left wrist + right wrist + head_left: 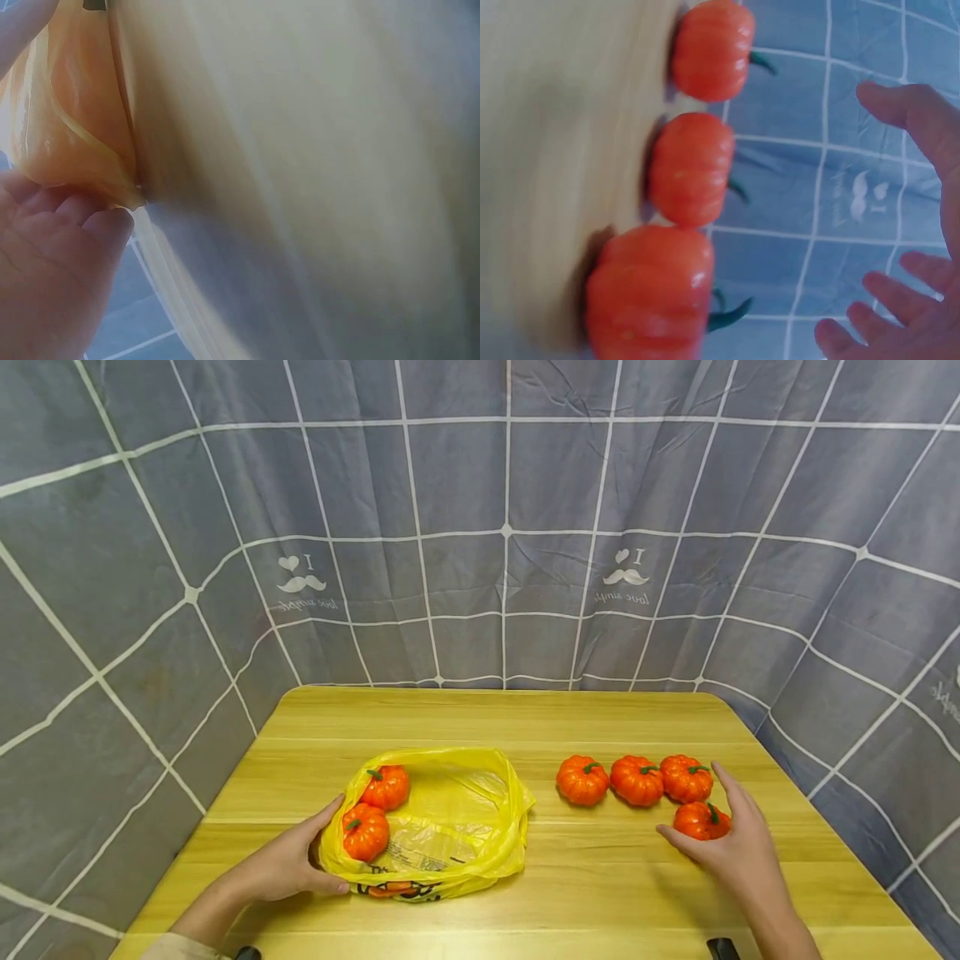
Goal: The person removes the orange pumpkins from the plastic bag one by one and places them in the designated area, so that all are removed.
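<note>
A yellow plastic bag (517, 827) lies with its mouth spread wide on the table, two small orange pumpkins (366, 832) inside at its left. My left hand (288, 860) cups the bag's left side, thumb along the front and fingers curled round behind. Bag film hangs against those fingers (71, 210) in the left wrist view. Over on the right, my right hand (738, 843) hovers around a pumpkin (697, 821), thumb and fingers spread apart. Three more pumpkins (637, 781) with green stems stand in a row just behind it. The right wrist view shows pumpkins (692, 169) beside the spread hand.
The wooden table (585, 893) carries everything. A grey-blue curtain (465, 577) with white grid lines surrounds its back and sides. Dark objects (722, 948) poke in at the bottom edge near each forearm.
</note>
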Tool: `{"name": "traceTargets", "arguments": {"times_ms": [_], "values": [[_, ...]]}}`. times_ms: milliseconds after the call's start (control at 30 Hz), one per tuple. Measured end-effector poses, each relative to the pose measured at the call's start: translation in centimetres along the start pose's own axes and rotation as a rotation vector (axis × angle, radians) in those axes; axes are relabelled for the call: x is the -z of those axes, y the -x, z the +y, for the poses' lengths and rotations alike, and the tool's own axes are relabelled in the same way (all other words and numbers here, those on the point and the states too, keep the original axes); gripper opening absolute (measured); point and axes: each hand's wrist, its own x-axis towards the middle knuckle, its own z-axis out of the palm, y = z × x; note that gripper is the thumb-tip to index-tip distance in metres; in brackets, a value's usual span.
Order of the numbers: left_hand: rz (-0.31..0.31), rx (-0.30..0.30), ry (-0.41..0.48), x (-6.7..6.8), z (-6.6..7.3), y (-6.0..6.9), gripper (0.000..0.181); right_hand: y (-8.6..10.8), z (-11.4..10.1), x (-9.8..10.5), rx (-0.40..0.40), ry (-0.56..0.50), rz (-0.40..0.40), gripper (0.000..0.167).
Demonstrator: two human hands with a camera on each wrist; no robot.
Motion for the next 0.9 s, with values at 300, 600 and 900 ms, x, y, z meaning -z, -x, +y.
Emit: {"name": "traceTargets", "arguments": {"times_ms": [300, 600, 900], "values": [[0.007, 0.011, -0.016, 0.0, 0.0, 0.0, 0.127, -1.0, -1.9, -1.8, 0.136, -0.009, -0.111, 0.115], [-0.002, 0.009, 0.028, -0.1, -0.1, 0.1, 0.127, -1.4, -3.7, -5.5, 0.166, -0.134, -0.238, 0.113], [0.023, 0.007, -0.003, 0.0, 0.2, 0.2, 0.126, -1.3, -5.7, -9.8, 0.162, -0.273, -0.34, 0.111]]}}
